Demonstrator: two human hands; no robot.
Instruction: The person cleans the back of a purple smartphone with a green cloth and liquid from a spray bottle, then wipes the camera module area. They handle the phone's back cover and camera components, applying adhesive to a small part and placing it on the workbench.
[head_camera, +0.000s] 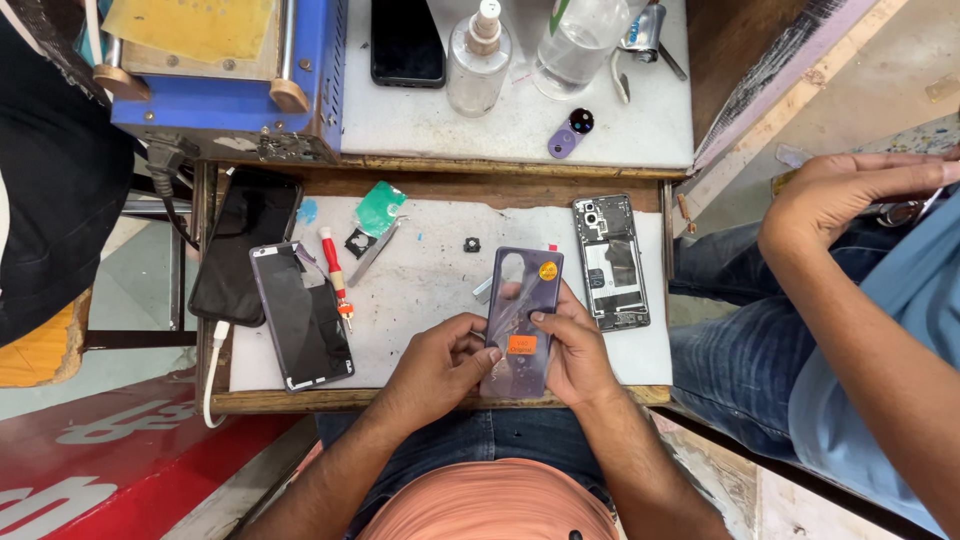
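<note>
Both hands are on it: the left hand (437, 358) grips the left edge of a purple phone back cover with a shiny film and orange stickers (523, 318), thumb pressing on its face, while the right hand (570, 352) clasps the right edge, thumb laid across the film. The cover sits just above the near edge of the white work mat (430, 280), tilted slightly, held between the two hands.

Just right of it lies an opened phone frame with bare circuitry (611, 262). To the left, a red-handled screwdriver (334, 275) rests beside a dark phone screen lying face up (302, 315), with a second black phone (245, 245) partly beneath it. Further back, a clear pump bottle (478, 58) stands on the grey shelf, next to a blue machine (225, 75). At the right, another person's hand (850, 195) rests on a denim knee.
</note>
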